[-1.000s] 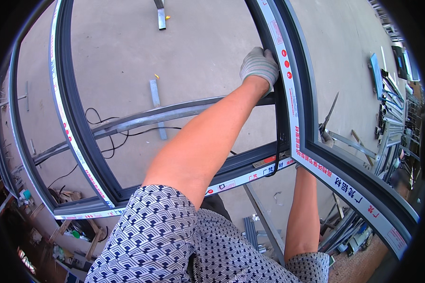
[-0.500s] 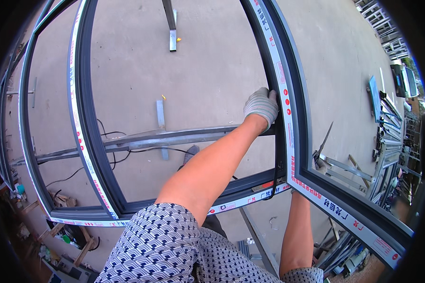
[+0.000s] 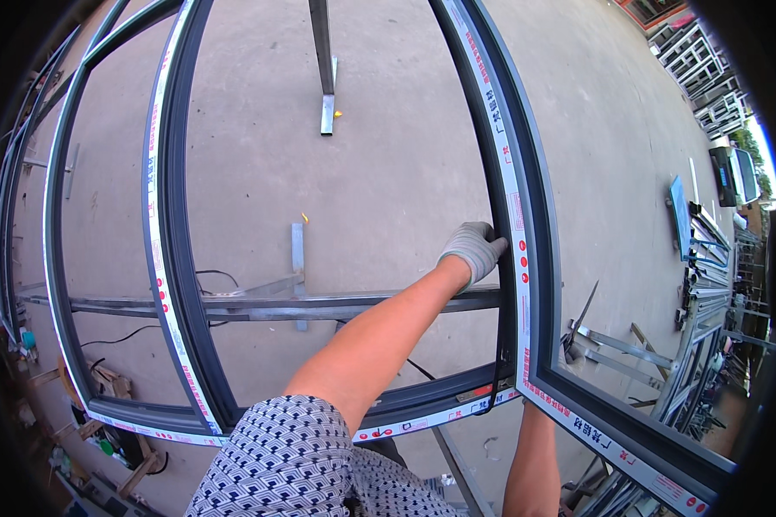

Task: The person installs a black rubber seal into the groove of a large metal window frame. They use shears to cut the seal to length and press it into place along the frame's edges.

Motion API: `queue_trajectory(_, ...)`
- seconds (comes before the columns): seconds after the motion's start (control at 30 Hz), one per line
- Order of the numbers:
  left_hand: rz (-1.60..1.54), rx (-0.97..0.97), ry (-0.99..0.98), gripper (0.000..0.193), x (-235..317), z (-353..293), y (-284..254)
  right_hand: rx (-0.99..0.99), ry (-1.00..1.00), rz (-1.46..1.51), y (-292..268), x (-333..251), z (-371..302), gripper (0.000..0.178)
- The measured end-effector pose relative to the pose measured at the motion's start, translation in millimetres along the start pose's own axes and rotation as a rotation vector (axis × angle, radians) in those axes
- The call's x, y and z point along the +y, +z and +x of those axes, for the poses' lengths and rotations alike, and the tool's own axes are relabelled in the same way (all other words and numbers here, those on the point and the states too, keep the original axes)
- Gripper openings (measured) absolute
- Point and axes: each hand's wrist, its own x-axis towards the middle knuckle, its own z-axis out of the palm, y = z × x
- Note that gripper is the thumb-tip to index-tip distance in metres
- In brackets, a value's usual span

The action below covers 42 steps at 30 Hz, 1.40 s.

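Note:
My left hand [image 3: 472, 250], in a grey striped glove, is closed at the inner edge of a dark metal window frame [image 3: 543, 258] with printed white film. Its thumb and fingers pinch a thin black strip [image 3: 498, 345], like a rubber seal, which runs down along the frame bar and loops over the lower rail. Lower right, my right forearm [image 3: 533, 465] passes beneath the frame. Most of my right hand [image 3: 571, 346] is hidden behind the corner. Beyond that corner a dark, pointed blade [image 3: 588, 303] sticks up from it.
Left of my arm, the frame's upright bar [image 3: 171, 215] divides its openings. Below it runs a metal support rail [image 3: 362, 306], with a steel stand foot [image 3: 328, 116] farther off. Metal profiles [image 3: 707, 267] are piled at the right, and a vehicle [image 3: 733, 177] stands beyond.
The whole view has shifted, so the frame and floor things sit lower. My left hand has slid slightly farther along the frame bar. My right hand stays behind the corner with the blade.

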Motion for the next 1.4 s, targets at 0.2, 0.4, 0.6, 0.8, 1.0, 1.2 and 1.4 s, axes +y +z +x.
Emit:
queue_trajectory(0.2,-0.122,0.134,0.074,0.038,28,63,-44,0.043,-0.043,-0.217,-1,8,7,0.029)
queue_trajectory(0.4,0.036,0.229,0.182,0.045,63,161,-112,0.033,-0.024,-0.172,-12,28,18,0.033)
queue_trajectory(0.6,-0.101,0.342,0.168,0.042,76,145,-108,0.075,0.003,-0.238,-9,31,25,0.036)
queue_trajectory(0.8,0.175,-0.034,0.191,0.048,-4,38,-38,0.022,0.055,-0.129,-4,10,9,0.03)
queue_trajectory(1.0,0.341,-0.168,0.069,0.046,-13,-28,1,0.001,0.008,-0.15,-3,-4,-3,0.031)
queue_trajectory(1.2,0.335,-0.107,0.097,0.046,-15,-30,9,-0.034,-0.132,-0.212,-11,14,10,0.05)
queue_trajectory(1.4,0.348,-0.043,0.162,0.035,-26,-12,20,-0.132,-0.034,0.093,-7,39,28,0.041)
